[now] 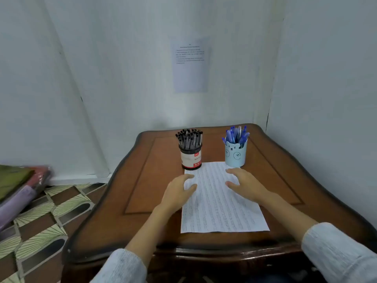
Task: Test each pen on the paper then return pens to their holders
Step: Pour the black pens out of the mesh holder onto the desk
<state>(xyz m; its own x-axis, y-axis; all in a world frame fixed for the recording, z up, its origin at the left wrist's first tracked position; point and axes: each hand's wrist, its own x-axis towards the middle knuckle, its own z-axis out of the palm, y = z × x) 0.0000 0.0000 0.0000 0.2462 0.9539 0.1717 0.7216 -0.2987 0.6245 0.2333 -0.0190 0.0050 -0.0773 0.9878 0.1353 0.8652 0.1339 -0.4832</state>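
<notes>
A lined sheet of paper (220,203) covered in scribbled lines lies on the wooden table (142,180). Behind its far edge stand two holders. The black and white holder (191,158) on the left is full of black pens (189,137). The light blue bear-face holder (235,155) on the right carries blue pens (236,134). My left hand (178,194) hovers over the paper's left edge with relaxed fingers, holding nothing. My right hand (243,184) is over the paper's upper right part, fingers spread, also holding nothing.
The table sits in a corner of white walls, with a printed notice (190,65) taped to the back wall. To the left lies a patterned floor (40,221) with a pile of folded cloth in plastic (18,186).
</notes>
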